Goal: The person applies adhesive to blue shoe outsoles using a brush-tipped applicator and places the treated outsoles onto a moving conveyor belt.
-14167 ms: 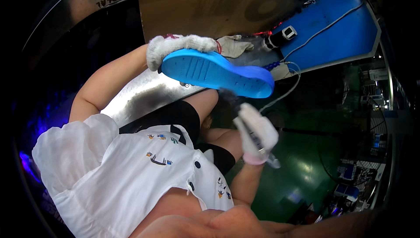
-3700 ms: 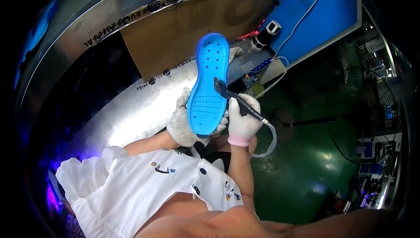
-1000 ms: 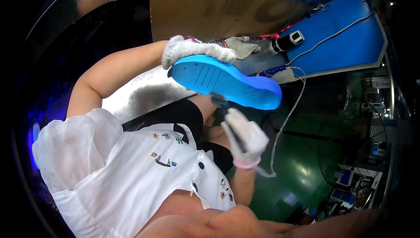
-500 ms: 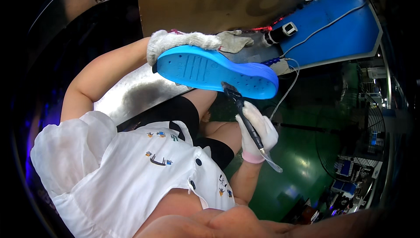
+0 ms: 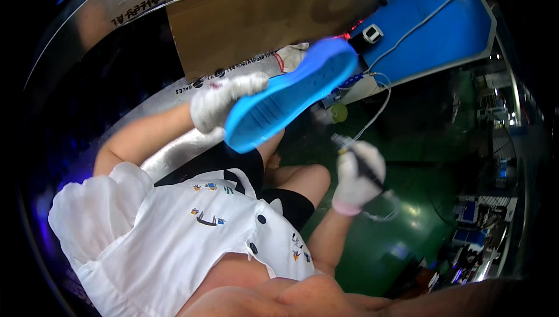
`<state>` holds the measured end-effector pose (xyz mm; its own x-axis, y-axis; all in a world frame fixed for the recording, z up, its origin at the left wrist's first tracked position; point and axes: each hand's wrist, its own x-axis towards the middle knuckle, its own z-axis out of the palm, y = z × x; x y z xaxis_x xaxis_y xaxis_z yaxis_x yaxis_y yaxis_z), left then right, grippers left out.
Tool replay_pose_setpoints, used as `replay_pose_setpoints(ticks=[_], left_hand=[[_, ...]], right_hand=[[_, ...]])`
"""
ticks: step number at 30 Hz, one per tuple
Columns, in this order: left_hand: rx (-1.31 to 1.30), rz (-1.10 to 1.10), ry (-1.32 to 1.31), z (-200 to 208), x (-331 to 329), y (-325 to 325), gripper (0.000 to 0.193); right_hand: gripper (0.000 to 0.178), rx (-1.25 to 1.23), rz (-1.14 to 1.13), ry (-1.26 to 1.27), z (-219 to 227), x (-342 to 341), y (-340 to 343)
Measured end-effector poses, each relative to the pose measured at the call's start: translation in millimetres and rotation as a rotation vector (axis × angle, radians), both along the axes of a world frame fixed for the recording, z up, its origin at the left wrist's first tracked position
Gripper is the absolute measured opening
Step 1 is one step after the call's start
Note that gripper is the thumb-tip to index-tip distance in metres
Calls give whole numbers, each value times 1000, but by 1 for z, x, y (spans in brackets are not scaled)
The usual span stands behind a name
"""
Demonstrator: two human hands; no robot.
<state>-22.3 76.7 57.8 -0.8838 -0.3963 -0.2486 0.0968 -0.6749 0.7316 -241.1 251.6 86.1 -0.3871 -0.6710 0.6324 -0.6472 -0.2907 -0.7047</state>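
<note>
A bright blue shoe sole [image 5: 278, 100] is held in my left hand [image 5: 224, 100], which wears a white knitted glove and grips it along its upper left edge. The sole is tilted, its far end raised to the right, with the grooved face toward me. My right hand [image 5: 360, 172], gloved in white with a pink cuff, is closed round a black-handled brush [image 5: 369, 171] trailing a thin clear hose [image 5: 391, 209]. The brush's tip points up and left, apart from the sole, and is blurred. Behind the sole lies a loose white glove [image 5: 291, 57], partly hidden.
Brown cardboard [image 5: 244, 25] stands behind the bench. At upper right, a blue panel [image 5: 434, 31] carries a grey cable [image 5: 402, 40] beside a black-and-white cylinder [image 5: 369, 35]. A yellow-green round item [image 5: 337, 113] is below the sole's far end. Green floor [image 5: 372, 247] lies at right.
The brush was touching the sole's lower edge and has moved away to the right. My left hand has tilted the sole, swinging its right end up and its left end down.
</note>
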Motion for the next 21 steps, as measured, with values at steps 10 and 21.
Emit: replay_pose_setpoints(ticks=[10,21], left_hand=[[100,118,139,-11,-21,80,86],[61,208,80,-12,-26,92,83]], right_hand=[[22,-66,-28,-382,-12,14,-38],[20,-81,-181,-402,-22,13,-46]])
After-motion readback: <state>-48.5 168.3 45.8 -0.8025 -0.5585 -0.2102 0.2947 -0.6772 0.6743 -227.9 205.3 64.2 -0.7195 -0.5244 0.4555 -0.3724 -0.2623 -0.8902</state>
